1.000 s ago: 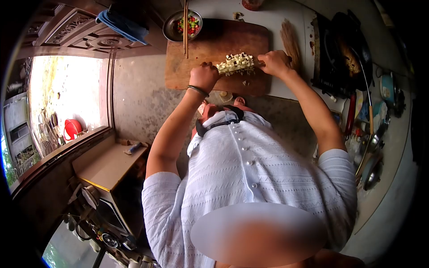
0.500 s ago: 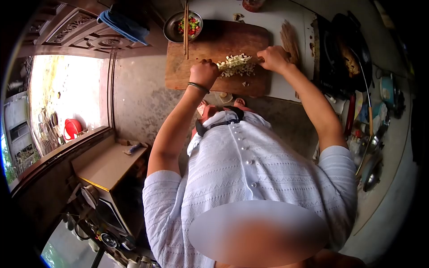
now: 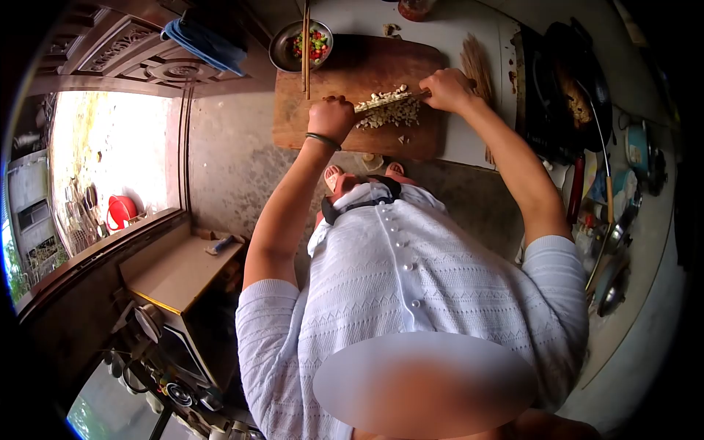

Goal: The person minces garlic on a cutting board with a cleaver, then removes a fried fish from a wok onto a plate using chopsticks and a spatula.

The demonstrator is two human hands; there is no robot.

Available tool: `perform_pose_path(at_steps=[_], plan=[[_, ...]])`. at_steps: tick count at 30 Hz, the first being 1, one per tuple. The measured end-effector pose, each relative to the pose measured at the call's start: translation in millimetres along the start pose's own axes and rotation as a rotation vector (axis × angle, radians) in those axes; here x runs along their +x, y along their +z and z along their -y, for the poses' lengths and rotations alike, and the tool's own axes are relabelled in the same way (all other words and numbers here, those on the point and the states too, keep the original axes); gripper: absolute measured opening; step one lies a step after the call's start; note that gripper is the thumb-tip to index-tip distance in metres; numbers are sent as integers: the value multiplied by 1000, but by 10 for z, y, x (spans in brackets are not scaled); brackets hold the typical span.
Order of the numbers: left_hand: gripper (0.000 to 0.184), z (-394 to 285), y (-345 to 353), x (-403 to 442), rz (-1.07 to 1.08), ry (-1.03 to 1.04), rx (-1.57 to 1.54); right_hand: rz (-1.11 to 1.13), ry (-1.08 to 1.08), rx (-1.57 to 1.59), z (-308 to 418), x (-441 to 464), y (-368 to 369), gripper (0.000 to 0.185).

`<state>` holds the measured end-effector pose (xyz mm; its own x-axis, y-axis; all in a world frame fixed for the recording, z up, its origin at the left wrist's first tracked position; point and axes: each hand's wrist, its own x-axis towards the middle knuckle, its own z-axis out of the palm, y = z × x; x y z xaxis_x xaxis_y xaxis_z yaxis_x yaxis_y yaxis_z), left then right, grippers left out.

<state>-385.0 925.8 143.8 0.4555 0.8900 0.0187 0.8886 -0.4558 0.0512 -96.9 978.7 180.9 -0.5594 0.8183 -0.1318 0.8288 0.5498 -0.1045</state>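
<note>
While a few coarser bits lie among them, the pale chopped pieces (image 3: 394,116) are mostly cut small, heaped mid-board, none in the bowl (image 3: 281,53). A thin, straight knife (image 3: 392,102) spans the heap: left hand (image 3: 331,119) fisted on one end, right hand (image 3: 446,89) curled round the other. Cutting board (image 3: 304,136): brown wood, rectangular. Bowl: round, metal; red and green bits, already cut; slim chopsticks (image 3: 306,55) across. Surface (image 3: 460,133): pale, smooth; dry straw brush (image 3: 474,64).

"Can you read any lettering, say on the stove (image 3: 534,126)?"
"No, that front is too dark and small to make out."
"And the red jar (image 3: 415,9)?"
"Nothing legible there either: no word, brand or number reads anywhere."
</note>
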Motion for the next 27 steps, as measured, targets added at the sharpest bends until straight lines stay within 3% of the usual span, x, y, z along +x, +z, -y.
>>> perform_pose_path(at_steps=[4,10,14,27], plan=[[41,63,-46,-90,-46,41,-42,81,97,-46,272,-186,-250,17],[44,-58,236,-95,-78,56,65,-61,65,85,-63,-258,418,14],[43,30,10,-87,-51,3,-70,7,63,-3,124,-149,-43,12],[41,-1,47,-75,-125,-31,-44,23,8,-67,60,9,-174,11]])
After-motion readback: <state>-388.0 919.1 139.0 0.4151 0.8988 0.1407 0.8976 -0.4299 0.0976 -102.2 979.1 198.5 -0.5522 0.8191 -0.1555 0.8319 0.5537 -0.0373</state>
